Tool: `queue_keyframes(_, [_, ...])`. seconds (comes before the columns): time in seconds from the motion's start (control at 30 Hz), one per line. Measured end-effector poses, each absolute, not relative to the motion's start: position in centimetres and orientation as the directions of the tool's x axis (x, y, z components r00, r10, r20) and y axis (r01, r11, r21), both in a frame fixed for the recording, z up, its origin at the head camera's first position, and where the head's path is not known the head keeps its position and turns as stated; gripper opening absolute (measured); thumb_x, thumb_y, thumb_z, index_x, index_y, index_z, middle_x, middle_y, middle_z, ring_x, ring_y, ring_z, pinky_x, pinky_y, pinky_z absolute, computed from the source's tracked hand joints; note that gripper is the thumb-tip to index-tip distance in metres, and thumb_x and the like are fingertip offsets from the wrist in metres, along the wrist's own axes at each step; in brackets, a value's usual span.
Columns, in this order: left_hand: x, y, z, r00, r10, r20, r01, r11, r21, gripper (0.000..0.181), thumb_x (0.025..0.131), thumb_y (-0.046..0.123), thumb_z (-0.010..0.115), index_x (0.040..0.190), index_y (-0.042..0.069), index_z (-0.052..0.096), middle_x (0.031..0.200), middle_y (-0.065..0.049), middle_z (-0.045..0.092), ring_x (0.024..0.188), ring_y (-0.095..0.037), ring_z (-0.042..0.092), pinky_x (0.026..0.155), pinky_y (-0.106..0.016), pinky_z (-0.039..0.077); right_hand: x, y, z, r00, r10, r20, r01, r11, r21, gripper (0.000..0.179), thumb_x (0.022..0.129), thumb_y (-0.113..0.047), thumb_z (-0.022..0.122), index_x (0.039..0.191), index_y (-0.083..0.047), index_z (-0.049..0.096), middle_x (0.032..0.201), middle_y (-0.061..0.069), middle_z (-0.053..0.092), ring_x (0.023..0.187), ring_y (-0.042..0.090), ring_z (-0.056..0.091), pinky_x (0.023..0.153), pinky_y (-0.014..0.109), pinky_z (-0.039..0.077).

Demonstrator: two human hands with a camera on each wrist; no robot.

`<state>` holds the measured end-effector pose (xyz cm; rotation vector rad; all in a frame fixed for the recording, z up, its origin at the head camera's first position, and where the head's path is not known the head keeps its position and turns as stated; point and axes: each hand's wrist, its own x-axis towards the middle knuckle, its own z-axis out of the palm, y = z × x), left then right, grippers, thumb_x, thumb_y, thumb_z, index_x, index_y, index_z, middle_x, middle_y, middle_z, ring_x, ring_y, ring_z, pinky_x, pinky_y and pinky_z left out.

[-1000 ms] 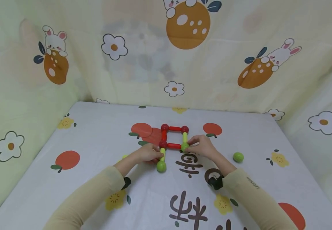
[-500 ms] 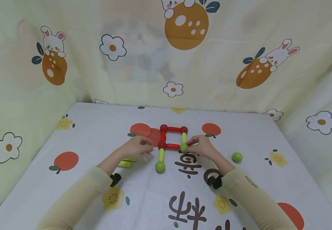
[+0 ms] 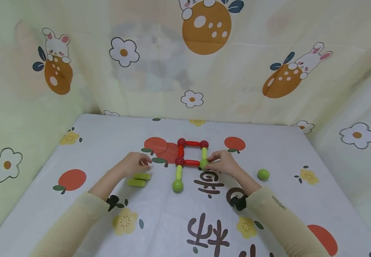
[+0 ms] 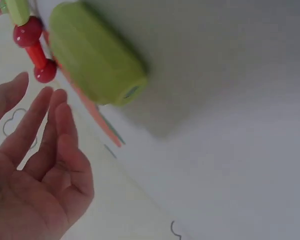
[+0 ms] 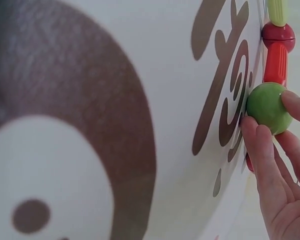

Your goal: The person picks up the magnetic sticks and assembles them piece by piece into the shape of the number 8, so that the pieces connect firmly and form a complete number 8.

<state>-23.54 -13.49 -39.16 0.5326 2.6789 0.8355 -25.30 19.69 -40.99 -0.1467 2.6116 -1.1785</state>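
Observation:
In the head view, red and light green rods join balls into a small square on the table. Its near right corner is a green ball (image 3: 203, 164), which my right hand (image 3: 225, 163) pinches between thumb and fingers; the right wrist view shows this green ball (image 5: 266, 107) up close. From the near left red ball (image 3: 179, 161) a light green rod (image 3: 179, 172) runs towards me, ending in another green ball (image 3: 178, 185). My left hand (image 3: 134, 164) hovers with loosely bent fingers, holding nothing, just beyond two loose light green rods (image 3: 137, 183). One such rod (image 4: 95, 55) looms large in the left wrist view.
A loose green ball (image 3: 263, 174) lies to the right of my right hand. Printed fruit, flowers and characters cover the white tablecloth (image 3: 159, 221). Patterned curtains (image 3: 159, 103) hang behind the table and at both sides.
My left hand has let go of the light green rod with the green ball at its end and moved left, uncovering the two loose rods. My right hand keeps its pinch on the corner ball.

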Motion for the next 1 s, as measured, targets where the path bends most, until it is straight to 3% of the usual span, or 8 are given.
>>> queue_keyframes(0.23, [-22.9, -14.2, -40.2, -0.883, 0.380, -0.274, 0.184, 0.819, 0.543, 0.026, 0.083, 0.019, 0.067, 0.102, 0.002, 0.066, 0.088, -0.003, 0.062, 0.082, -0.017, 0.054, 0.074, -0.033, 0.047, -25.1, 19.6, -41.0, -0.960, -0.187, -0.210, 0.033, 0.666, -0.745, 0.025, 0.076, -0.015, 0.075, 0.096, -0.002, 0.068, 0.094, 0.010, 0.064, 0.078, 0.020, 0.058, 0.062, 0.026, 0.049])
queue_keyframes(0.77, [-22.7, -14.9, -40.5, -0.856, 0.433, -0.283, 0.254, 0.828, 0.499, 0.010, 0.084, 0.014, 0.065, 0.089, 0.006, 0.068, 0.080, 0.000, 0.060, 0.076, -0.015, 0.051, 0.073, -0.032, 0.045, -25.1, 19.5, -41.1, -0.960, -0.174, -0.219, 0.046, 0.674, -0.737, 0.024, 0.076, -0.016, 0.074, 0.096, -0.003, 0.068, 0.095, 0.009, 0.064, 0.078, 0.020, 0.057, 0.063, 0.026, 0.049])
queue_keyframes(1.0, [-22.9, -14.8, -40.5, -0.885, 0.393, -0.250, 0.237, 0.842, 0.486, 0.013, 0.087, 0.013, 0.062, 0.094, 0.002, 0.065, 0.083, -0.003, 0.061, 0.075, -0.017, 0.051, 0.072, -0.032, 0.046, -25.1, 19.5, -41.0, -0.959, -0.175, -0.224, 0.050, 0.671, -0.739, 0.024, 0.077, -0.015, 0.074, 0.097, -0.003, 0.067, 0.095, 0.009, 0.064, 0.074, 0.018, 0.058, 0.063, 0.026, 0.050])
